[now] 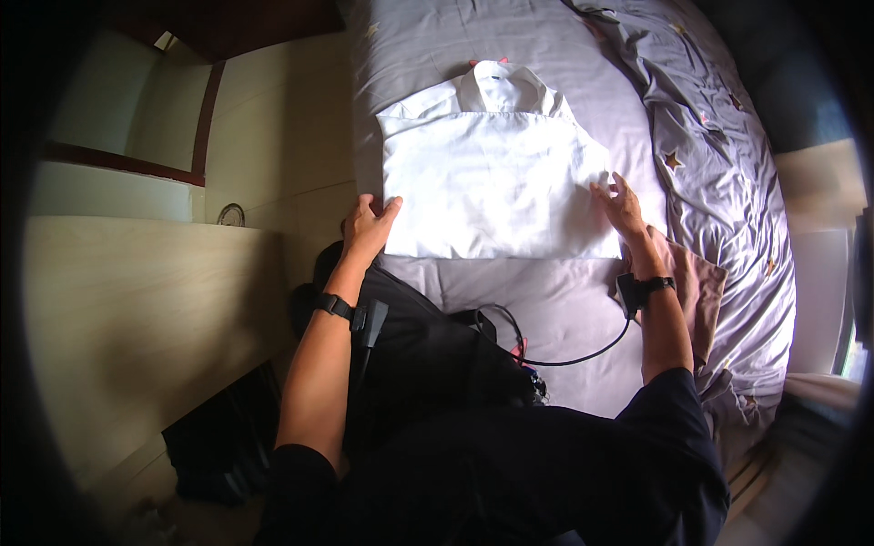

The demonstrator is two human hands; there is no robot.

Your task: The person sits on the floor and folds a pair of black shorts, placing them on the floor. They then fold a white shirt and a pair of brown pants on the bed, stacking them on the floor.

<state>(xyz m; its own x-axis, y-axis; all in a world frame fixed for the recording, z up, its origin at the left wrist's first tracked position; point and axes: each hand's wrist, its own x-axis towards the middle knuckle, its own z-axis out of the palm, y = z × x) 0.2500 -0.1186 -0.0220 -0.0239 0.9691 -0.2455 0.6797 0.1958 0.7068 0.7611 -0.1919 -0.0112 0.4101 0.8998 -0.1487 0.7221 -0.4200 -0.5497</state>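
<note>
A white collared shirt [492, 182] lies folded into a wide, flat shape on the bed, its collar [505, 88] at the far end. At the shirt's left edge is my left hand [368, 227], thumb and fingers apart, the thumb touching the cloth. My right hand [623, 211] rests by the right edge with its fingers spread, the fingertips against the fabric. Neither hand appears to grip the shirt. Each wrist wears a black strap with a small device, and a black cable runs from the right one.
Under the shirt spreads a pale lilac bed sheet [574, 309]. A bunched quilt with star shapes [719, 227] lies along the right. Brown cloth [696, 282] is beside my right wrist, a black bag [419, 337] beside my left forearm. A light wooden panel [146, 309] stands at left.
</note>
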